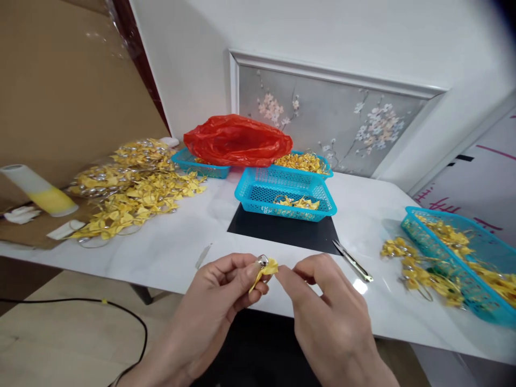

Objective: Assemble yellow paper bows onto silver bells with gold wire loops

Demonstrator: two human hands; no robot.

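My left hand (220, 293) pinches a small yellow ribbon bow with a silver bell (266, 266) between thumb and fingers, just over the near edge of the white table (177, 244). Fingertips of my right hand (322, 306) touch the bow's right side and grip it too. A blue plastic basket (258, 188) with a few yellow bows inside stands straight ahead on a black mat (282, 231). Small scissors (352, 260) lie on the table just right of my right hand.
A large heap of yellow bows (133, 188) lies at the left beside a yellow-white roll (38, 191). A red plastic bag (237, 141) covers a far basket. Another blue basket (484, 247) of bows sits at the right edge, with loose bows (415, 269) beside it. A black cable (80, 302) runs on the floor.
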